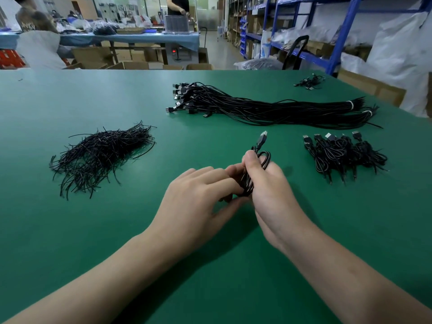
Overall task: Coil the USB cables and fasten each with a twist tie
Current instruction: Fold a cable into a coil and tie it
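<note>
We are holding one coiled USB cable point(247, 183) above the near middle of the green table point(70, 242), and both hands are together on it. Our right hand point(268, 192) is gripping the coil from the right side, with the thumb lying over the upper loops and the fingers curling behind them. The cable's plug point(262, 137) is sticking up and away from us, above the thumb. Our left hand point(198, 195) is coming from the left; its fingers and thumb are pinching the lower part of the coil, just beside the right palm. Whether a twist tie is lying between these fingers, we cannot tell, because the hands are covering that place.

To the right of the hands, a small heap of coiled cables point(343, 155) is lying with several plugs pointing to the far side. To the left, well apart from the hands, a loose pile of black twist ties point(100, 155) is spreading over the table. Farther away, a long bundle of straight cables point(257, 106) is stretching across the table, plugs at its left end and two white bands point(350, 105) near its right end. A few more cables point(309, 81) are lying near the far right corner.

Behind the table, blue shelving point(339, 31) is standing on the right and cardboard boxes point(135, 65) on the floor. Another table with a blue cover point(140, 38) is standing at the back, with people at it.
</note>
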Available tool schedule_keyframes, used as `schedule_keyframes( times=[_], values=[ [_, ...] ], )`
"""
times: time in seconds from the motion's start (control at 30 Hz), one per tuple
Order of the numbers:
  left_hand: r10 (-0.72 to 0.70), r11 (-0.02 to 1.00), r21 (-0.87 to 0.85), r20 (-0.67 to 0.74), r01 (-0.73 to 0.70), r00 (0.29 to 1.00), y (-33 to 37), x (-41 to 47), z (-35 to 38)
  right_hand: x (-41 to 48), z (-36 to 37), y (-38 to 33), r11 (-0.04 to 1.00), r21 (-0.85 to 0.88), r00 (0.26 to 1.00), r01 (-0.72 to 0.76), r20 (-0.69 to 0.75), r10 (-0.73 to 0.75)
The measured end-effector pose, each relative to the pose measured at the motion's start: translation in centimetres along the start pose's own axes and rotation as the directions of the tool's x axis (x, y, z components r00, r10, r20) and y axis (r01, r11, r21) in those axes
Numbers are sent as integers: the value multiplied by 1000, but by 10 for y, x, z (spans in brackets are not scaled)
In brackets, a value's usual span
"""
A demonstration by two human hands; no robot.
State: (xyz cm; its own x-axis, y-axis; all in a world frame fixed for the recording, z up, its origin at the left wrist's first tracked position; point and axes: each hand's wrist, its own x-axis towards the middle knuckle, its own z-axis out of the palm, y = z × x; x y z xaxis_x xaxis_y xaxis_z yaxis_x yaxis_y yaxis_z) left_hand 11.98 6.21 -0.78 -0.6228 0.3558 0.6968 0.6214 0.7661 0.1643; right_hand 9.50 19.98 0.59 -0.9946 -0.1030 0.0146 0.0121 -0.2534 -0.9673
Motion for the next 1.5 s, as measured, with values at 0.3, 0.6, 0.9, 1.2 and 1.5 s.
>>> schedule_keyframes(
  times=[0.3,0.6,0.9,1.2,1.5],
  values=[
    [-448,813,-420,-10,403,894,-5,5,-6,8,-15,-2,782,-527,936,333,89,-339],
    [-399,552,-684,285,477,871,-5,5,0,-10,1,-1,343,-870,911,353,236,-339],
    [-520,567,-682,138,461,843,7,2,5,-2,3,4,290,-919,932,266,170,-319],
    [-581,558,-677,96,481,809,9,6,0,2,3,9,252,-923,895,291,170,-413],
    [-588,423,-733,225,533,776,7,5,3,-2,1,8,137,-953,884,272,191,-427]
  ],
)
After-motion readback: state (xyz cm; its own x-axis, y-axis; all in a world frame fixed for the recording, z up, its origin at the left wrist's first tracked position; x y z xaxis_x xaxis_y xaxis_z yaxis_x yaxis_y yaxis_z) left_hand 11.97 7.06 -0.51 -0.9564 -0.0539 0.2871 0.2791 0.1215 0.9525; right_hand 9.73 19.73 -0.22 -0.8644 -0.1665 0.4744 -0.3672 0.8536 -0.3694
